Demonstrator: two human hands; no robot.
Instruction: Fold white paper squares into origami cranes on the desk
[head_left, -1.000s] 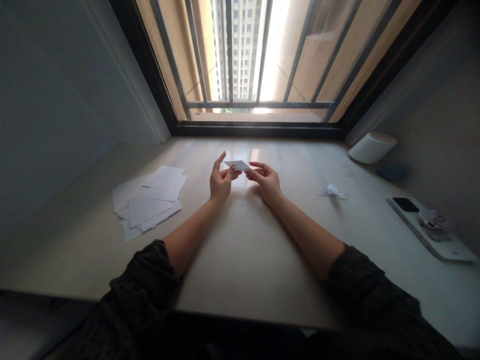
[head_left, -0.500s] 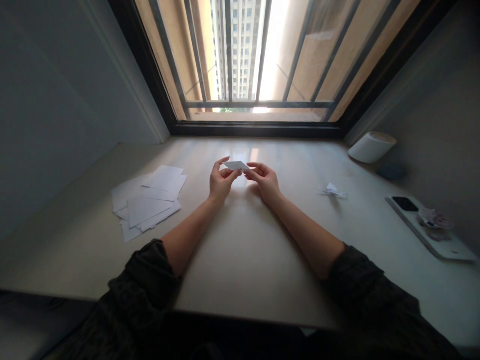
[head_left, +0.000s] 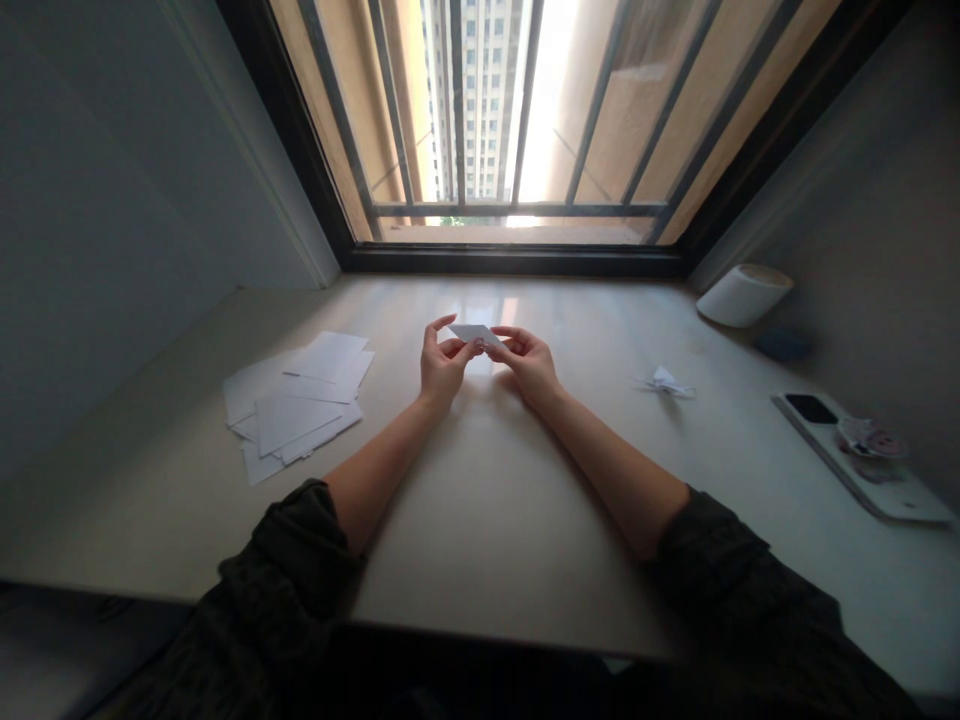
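Note:
A small folded piece of white paper (head_left: 472, 331) is held between my two hands, a little above the white sill in front of the window. My left hand (head_left: 444, 362) pinches its near edge with the thumb, and the index finger curves up at the paper's left end. On the other side, my right hand (head_left: 531, 364) grips the right corner between thumb and fingers. Both thumbs nearly meet at the near edge. The fingertips behind the paper are partly hidden.
Loose white sheets (head_left: 300, 410) lie overlapping on the left. To the right sits a small folded paper piece (head_left: 664, 383). Farther right are a phone (head_left: 847, 455) with a round grip on its back and a white cylindrical object (head_left: 744, 296). The barred window (head_left: 517, 258) borders the far side.
The folded paper has tilted slightly and its right corner sits a little farther right. My fingers have shifted slightly on it; the things on the sill stay put.

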